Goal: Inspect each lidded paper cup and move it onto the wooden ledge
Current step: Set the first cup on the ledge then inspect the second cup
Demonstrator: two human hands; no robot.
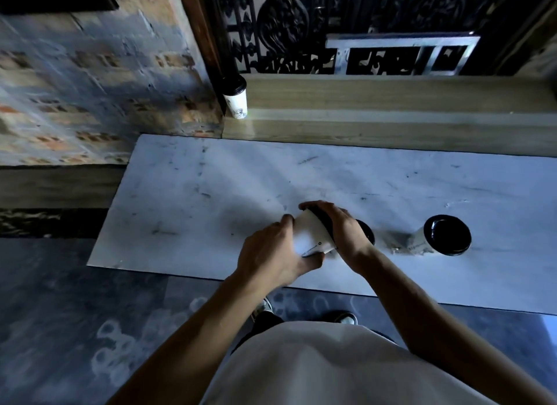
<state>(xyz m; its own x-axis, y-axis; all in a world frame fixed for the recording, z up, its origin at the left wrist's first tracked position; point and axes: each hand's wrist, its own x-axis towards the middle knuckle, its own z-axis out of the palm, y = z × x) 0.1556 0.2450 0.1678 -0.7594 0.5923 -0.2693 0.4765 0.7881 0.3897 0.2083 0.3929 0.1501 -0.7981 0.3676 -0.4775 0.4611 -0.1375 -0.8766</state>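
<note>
Both hands hold a white paper cup (310, 236) with a black lid, tilted over the marble table (211, 187). My left hand (271, 254) wraps the cup's base end and my right hand (340, 226) covers the lid end. Right behind my right hand stands a second cup (366, 231), mostly hidden, only its black lid edge showing. A third lidded cup (440, 236) stands upright on the table to the right. On the wooden ledge (376, 103), at its far left end, another lidded cup (235, 98) stands upright.
A brick wall (90, 88) rises to the left of the ledge. Dark ornate metal grillwork (286, 27) and a metal frame (401, 53) stand behind the ledge. My shoes (346, 317) show on the dark floor below the table's near edge.
</note>
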